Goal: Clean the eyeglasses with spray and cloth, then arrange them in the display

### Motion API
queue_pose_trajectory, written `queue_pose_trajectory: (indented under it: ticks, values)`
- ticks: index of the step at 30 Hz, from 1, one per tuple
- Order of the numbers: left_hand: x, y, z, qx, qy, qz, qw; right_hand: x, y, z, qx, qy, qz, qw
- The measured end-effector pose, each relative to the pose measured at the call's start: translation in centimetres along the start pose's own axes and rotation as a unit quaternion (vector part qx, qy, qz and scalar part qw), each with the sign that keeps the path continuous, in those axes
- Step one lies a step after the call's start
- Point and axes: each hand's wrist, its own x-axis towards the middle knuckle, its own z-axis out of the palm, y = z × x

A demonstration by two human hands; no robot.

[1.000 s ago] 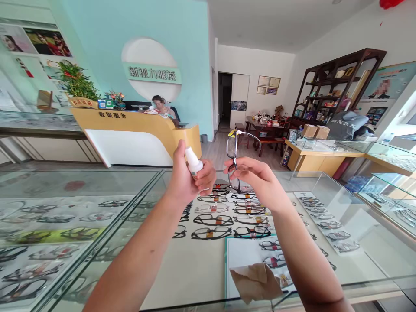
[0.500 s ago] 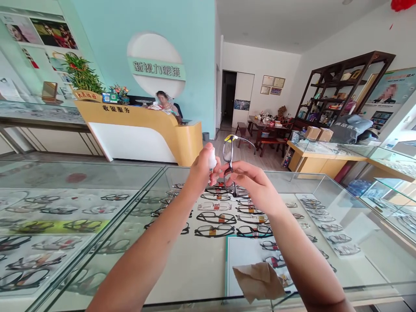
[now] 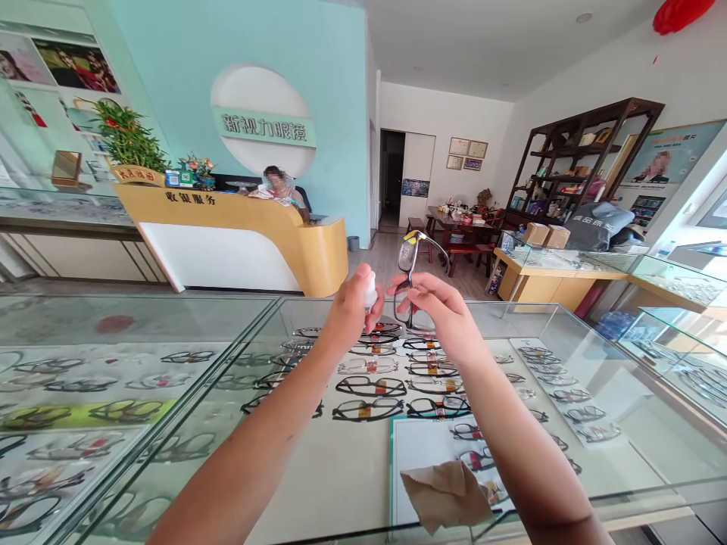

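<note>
So the whole thing is hanging on one small gap here. The right hand is holding a pair of glasses, and the left hand is gripping a small white bottle just to the left of them. Both are sitting up in the air over the glass-topped bench.

The glasses are standing pretty much on end: long axis running up and down, one lens above the other, a temple arm curving out to the right from the top by the yellow bit. The right hand is obviously the nearer one, since its fingers are pinching the frame low down, around the bridge and lower lens. That's leaving the upper lens poking up free above those fingers.

The left fingers are closing snugly round the bottle, which is standing roughly upright, and the thumb is resting at its top. From those fingers, the glasses are lying to the right and the upper lens slightly higher. Looks like a narrow gap to me, not touching, though I can't tell the depth, or which way the nozzle is facing, with the hand covering it.

Oh, and a tan cloth is lying well below, near the bench's close edge, nobody touching it.
</note>
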Motion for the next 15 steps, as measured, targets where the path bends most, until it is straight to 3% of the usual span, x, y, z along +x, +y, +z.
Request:
queue_pose_trajectory:
  ticks: [5,9,12,15]
  values:
    - [-0.5,-0.2,0.4,0.093,-0.029,0.029,0.995,0.3,0.6,-0.2,0.031,0.028,-0.006,0.999]
    - [-0.5,-0.2,0.2,0.086,-0.04,0.041,0.995,0.1,0.5,-0.2,0.02,0.033,-0.005,0.999]
    - [0.1,0.6,-0.6,0.018,0.008,0.066,0.998,0.0,0.3,-0.2,0.024,0.04,0.002,0.999]
    - [1.4,1.3,-2.5,-0.027,0.101,0.076,0.992,0.0,0.2,-0.2,0.029,0.043,0.006,0.999]
